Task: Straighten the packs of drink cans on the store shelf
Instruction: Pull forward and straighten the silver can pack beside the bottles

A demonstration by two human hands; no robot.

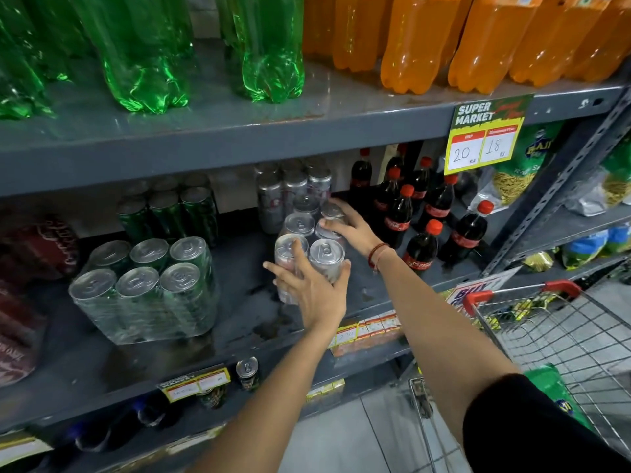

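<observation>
A shrink-wrapped pack of silver drink cans (300,225) stands on the grey middle shelf (246,288), lying front to back. My left hand (316,290) grips its near end, fingers wrapped around the front cans. My right hand (351,227) rests on the pack's far right side, fingers spread over the can tops. A second silver pack (290,192) stands behind it. To the left sit a pack of green cans (146,288) at the front and another green pack (170,213) at the back.
Small cola bottles (423,213) crowd the shelf right of my right hand. Red can packs (30,278) are at the far left. Green and orange bottles (409,39) fill the shelf above. A wire trolley (560,329) stands at lower right.
</observation>
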